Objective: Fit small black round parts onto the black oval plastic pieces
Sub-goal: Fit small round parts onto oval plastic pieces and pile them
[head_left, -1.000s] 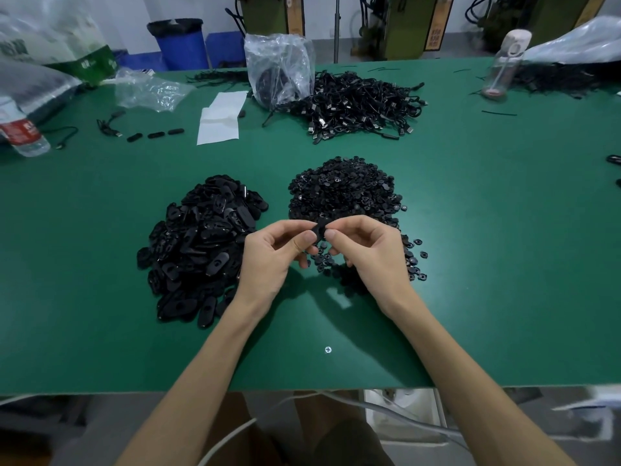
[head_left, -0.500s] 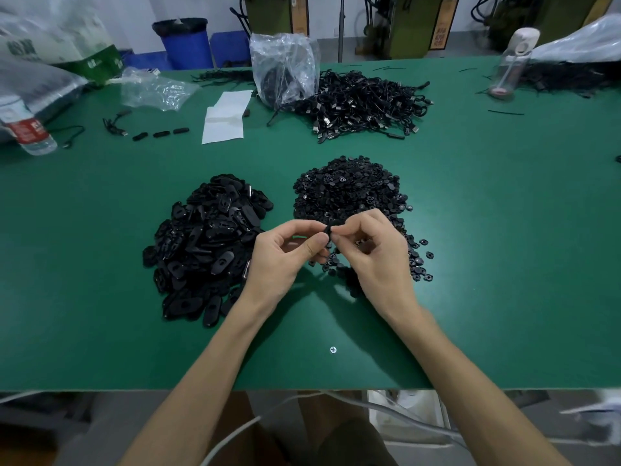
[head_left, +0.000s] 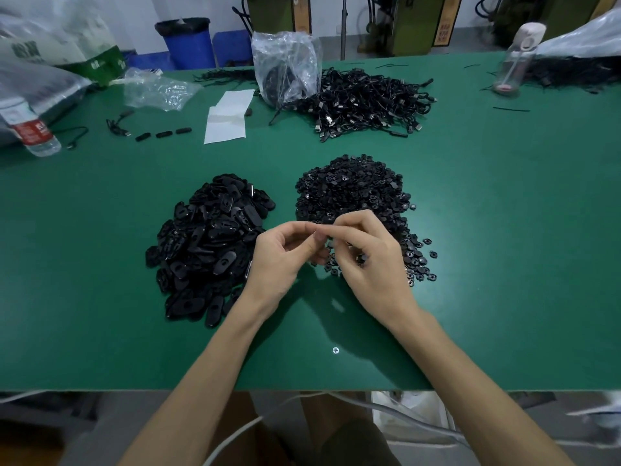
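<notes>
Fingers (head_left: 322,230) now pinched tighter together (part hidden).

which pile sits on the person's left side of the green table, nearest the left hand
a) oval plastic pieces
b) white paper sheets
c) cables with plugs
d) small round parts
a, the heap of oval plastic pieces lies beside the left hand, while the small round parts are piled to the right of it, behind the right hand, and the cables lie farther back on the table.
</notes>
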Action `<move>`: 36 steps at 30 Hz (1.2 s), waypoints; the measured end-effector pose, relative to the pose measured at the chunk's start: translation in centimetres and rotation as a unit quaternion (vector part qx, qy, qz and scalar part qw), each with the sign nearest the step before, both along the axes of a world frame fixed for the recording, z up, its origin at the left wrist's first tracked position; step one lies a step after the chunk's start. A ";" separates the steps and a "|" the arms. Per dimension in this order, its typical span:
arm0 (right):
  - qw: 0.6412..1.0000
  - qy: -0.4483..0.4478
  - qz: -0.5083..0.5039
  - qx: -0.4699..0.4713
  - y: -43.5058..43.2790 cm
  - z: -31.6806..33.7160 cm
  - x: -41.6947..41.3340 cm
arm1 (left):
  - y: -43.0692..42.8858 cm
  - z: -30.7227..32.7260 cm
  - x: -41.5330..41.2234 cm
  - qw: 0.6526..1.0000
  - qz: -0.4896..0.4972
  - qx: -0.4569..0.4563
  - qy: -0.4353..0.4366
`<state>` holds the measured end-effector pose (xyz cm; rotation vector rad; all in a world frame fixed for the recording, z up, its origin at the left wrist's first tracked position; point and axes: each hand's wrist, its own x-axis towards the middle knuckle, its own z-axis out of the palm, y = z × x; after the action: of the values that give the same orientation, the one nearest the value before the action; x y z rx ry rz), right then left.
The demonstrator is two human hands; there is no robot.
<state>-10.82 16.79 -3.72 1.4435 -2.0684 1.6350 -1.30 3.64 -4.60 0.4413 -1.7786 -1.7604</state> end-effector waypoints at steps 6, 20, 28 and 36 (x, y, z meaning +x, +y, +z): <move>0.993 -0.117 -0.025 0.009 0.0 0.5 -0.8 | 0.3 0.4 -0.1 1.000 -0.013 -0.018 -0.019; 0.987 -0.154 -0.036 0.030 -0.1 0.3 -0.1 | 0.4 0.2 -0.3 0.993 0.031 -0.084 -0.073; 0.988 -0.144 -0.035 0.034 0.1 0.3 -0.1 | 0.6 0.5 -0.1 0.994 0.024 -0.080 -0.075; 0.982 -0.182 -0.036 0.013 0.3 0.3 -0.4 | 0.1 0.3 0.1 0.998 0.002 -0.037 -0.051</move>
<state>-11.18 17.12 -3.46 1.1259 -2.3002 1.9717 -1.21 3.72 -4.32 0.5119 -1.9058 -1.6895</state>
